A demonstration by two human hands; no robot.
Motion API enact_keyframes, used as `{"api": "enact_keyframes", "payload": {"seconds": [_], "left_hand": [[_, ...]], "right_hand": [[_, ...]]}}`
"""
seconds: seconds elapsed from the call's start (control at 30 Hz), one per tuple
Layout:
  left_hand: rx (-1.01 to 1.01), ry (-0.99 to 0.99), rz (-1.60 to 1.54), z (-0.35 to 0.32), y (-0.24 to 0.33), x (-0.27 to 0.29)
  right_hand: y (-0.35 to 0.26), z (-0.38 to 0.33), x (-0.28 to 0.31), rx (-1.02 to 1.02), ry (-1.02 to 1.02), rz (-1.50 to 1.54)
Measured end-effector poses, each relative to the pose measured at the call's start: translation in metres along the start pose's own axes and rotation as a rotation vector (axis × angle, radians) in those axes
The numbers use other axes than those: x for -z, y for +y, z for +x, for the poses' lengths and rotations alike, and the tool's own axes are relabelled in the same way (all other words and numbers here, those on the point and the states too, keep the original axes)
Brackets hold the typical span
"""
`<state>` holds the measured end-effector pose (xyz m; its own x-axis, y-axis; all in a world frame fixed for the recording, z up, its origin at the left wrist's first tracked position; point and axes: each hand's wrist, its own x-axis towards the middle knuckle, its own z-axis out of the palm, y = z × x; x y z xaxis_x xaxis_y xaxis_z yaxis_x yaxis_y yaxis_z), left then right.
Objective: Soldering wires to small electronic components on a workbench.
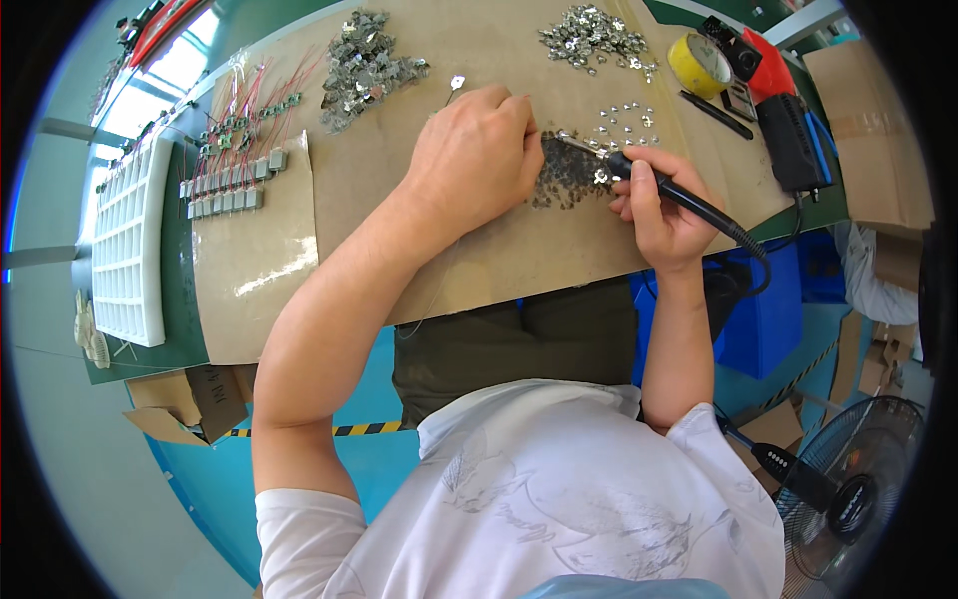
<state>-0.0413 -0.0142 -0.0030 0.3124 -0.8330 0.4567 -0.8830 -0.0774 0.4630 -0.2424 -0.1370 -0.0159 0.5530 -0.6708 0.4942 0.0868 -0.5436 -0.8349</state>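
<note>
Soldering iron (679,195) gripped in right hand (664,215); left hand (479,160) curled, grasp hidden.
Far piles of metal tabs (364,65) wait; wired parts (235,165) lie left.

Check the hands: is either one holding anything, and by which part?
The right hand holds a soldering iron by its black handle, tip toward the left hand. Whether the left hand pinches anything cannot be told.
</note>
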Motion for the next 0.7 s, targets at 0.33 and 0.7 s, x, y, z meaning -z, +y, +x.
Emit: {"api": "enact_keyframes", "payload": {"seconds": [0.33, 0.7], "left_hand": [[-0.026, 0.005, 0.011, -0.0006, 0.0004, -0.0002], [-0.023, -0.005, 0.026, 0.0003, 0.0011, -0.0016]], "right_hand": [[-0.0004, 0.0009, -0.0014, 0.014, 0.001, 0.005], [-0.0009, 0.0022, -0.0006, -0.001, 0.014, 0.022]]}}
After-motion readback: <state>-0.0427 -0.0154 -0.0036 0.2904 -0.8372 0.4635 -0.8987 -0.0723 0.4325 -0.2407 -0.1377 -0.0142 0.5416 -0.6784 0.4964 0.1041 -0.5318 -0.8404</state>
